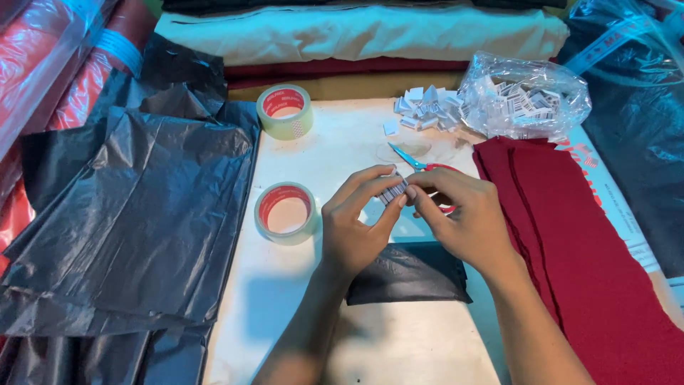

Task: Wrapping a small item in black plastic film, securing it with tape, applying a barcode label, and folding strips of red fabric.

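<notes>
Black plastic sheeting (135,214): spread over the left edge of the white table (342,142). Dark red felt pieces (570,242): stacked along the right edge. Clear bag (527,96) of small white barcoded labels: laid at the far right corner, a loose label pile (426,108) beside it. Two tape rolls (286,212): set near the left edge. Scissors (417,162): partly hidden behind the hands. Small label stack (392,192): pinched at table centre between left hand (356,224) and right hand (463,217), fingertips closed on it, seemingly for separating.
</notes>
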